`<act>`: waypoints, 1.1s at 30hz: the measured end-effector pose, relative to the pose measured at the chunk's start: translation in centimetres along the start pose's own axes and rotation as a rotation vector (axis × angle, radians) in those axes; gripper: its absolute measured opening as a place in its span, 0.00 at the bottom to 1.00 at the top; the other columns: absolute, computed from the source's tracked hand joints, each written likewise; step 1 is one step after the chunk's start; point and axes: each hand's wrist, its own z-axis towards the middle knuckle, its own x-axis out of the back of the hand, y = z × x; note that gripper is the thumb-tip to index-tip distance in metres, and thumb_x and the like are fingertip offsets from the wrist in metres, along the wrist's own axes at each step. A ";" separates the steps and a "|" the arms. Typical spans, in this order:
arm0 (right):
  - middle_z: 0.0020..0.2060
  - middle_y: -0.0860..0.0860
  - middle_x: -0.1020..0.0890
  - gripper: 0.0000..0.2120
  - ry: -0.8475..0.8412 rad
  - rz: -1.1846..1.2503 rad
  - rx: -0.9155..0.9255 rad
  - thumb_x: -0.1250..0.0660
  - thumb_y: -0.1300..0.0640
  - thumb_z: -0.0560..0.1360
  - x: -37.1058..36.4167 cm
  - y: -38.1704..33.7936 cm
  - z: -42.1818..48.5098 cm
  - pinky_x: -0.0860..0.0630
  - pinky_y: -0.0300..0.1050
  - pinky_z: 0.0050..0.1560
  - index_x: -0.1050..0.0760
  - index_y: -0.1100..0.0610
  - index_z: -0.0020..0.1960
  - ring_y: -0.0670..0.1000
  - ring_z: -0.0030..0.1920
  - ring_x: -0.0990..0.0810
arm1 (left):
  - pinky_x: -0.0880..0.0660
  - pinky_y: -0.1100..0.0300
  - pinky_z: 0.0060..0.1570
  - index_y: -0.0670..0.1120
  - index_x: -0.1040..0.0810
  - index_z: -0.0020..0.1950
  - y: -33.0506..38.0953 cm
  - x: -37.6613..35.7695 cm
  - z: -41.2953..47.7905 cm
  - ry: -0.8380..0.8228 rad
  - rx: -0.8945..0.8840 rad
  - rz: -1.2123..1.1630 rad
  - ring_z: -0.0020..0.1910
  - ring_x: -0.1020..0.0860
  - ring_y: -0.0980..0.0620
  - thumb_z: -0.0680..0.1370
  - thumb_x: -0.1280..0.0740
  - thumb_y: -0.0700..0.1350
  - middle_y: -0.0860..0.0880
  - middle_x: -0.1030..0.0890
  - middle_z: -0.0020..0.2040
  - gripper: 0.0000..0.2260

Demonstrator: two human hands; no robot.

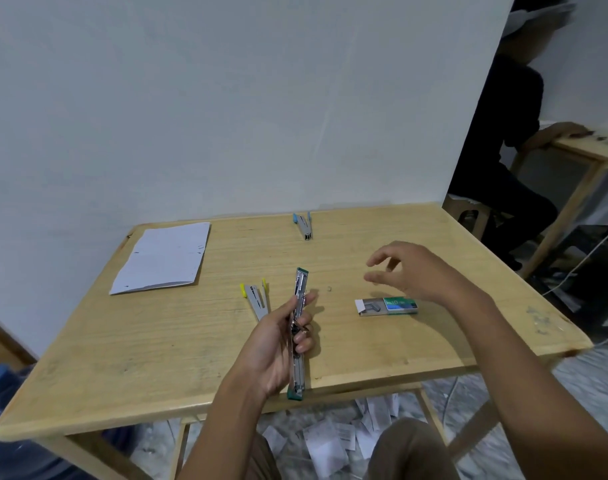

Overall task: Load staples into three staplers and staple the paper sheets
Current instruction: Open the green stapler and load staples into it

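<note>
we see a pale wall [191,98] behind the wooden table [122,358], paper scraps [325,445] on the mottled floor [593,403], another table [588,150] far right.

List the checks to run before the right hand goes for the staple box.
1. Green stapler unfolded for loading: ok, it is opened out straight.
2. Left hand grip on it: ok, fingers curl round its middle.
3. Right hand free: ok, it is open and empty, above the table near the box.
4. Staple box open: ok, its left end is open and it lies flat on the table.
5. Staples left inside the box: cannot tell.
6. Stapler's channel empty and clear: cannot tell, too small to see.
</note>
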 end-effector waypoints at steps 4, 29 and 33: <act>0.46 0.38 0.22 0.03 -0.130 -0.157 -0.028 0.28 0.43 0.73 0.2 1.1 -1.1 0.29 0.40 0.40 0.20 0.40 0.45 0.40 0.44 0.24 | 0.39 0.64 0.21 0.38 0.23 0.62 -0.1 -0.1 0.0 -0.003 -0.003 -0.004 0.24 0.37 0.55 0.75 0.34 0.46 0.49 0.32 0.31 0.19; 0.31 0.42 0.18 0.03 0.040 0.351 0.101 0.27 0.58 0.71 -2.3 -1.1 -2.1 0.27 0.31 0.34 0.18 0.51 0.40 0.38 0.31 0.23 | 0.37 0.64 0.22 0.38 0.25 0.65 0.0 0.0 -0.3 -0.046 0.050 -0.027 0.24 0.36 0.55 0.75 0.35 0.46 0.49 0.30 0.32 0.20; 0.36 0.50 0.15 0.04 0.030 0.499 0.156 0.28 0.56 0.74 -4.1 -3.3 -2.1 0.27 0.35 0.36 0.16 0.52 0.41 0.41 0.34 0.22 | 0.36 0.63 0.22 0.39 0.26 0.66 0.0 0.2 -0.1 -0.067 0.071 -0.046 0.25 0.35 0.55 0.77 0.36 0.46 0.49 0.30 0.32 0.19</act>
